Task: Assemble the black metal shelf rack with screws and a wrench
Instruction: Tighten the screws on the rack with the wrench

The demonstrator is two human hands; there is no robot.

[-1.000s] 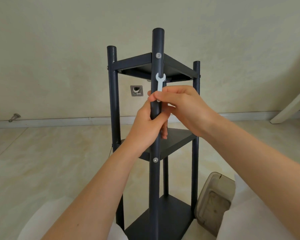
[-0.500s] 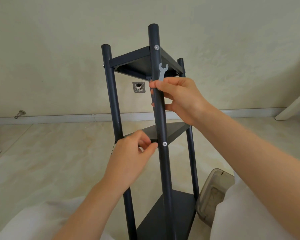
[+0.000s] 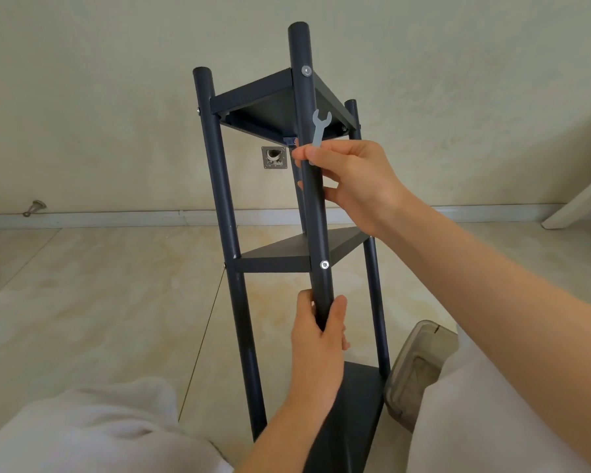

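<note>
The black metal shelf rack (image 3: pixel 270 107) with round tubular posts stands upright on the pale tiled floor (image 3: pixel 99 302), between the person's knees in white trousers (image 3: pixel 82 435). Three of its shelves show: a top one, a middle one and a bottom one near the floor.

The left hand (image 3: pixel 318 339) is wrapped round the rack's front post (image 3: pixel 316 206) just below the middle shelf, thumb on one side, fingers curled round the other, clamped on the tube.

The right hand (image 3: pixel 352 182) grips the same post higher up, between the top and middle shelves, its fingertips showing past the tube's left edge. It also pinches a small flat silver open-ended wrench (image 3: pixel 319 131) against the post. The wrench's lower end is hidden in the hand, and its open end points up, just beside the post and below the top shelf. The wrench touches no screw.

One silver screw head (image 3: pixel 306 70) sits in the front post at the top shelf, and another (image 3: pixel 325 265) at the middle shelf.

A translucent grey plastic lidded box (image 3: pixel 420 370) lies on the floor beside the rack's base, by the right knee. A square metal wall plate (image 3: pixel 274 157) shows behind the rack.
</note>
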